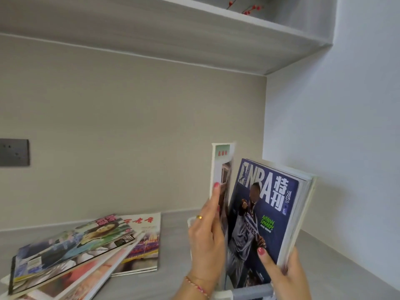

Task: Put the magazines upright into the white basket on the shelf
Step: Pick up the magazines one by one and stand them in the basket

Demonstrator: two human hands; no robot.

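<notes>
A blue NBA magazine (266,204) stands nearly upright in the white basket (251,294), leaning right. My right hand (281,271) grips its lower right edge, thumb on the cover. A white-edged magazine (218,167) stands upright to its left, and my left hand (207,232) holds it, with straight fingers lying along its face. Only a bit of the basket's rim shows, below and left of the hands. A loose pile of magazines (86,250) lies flat on the grey shelf (171,278) at the lower left.
The shelf sits in a corner, with a beige back wall and a white wall (346,137) close on the right. An upper shelf (194,40) hangs overhead with red berry sprigs (251,8). A dark wall socket (14,152) is at the far left.
</notes>
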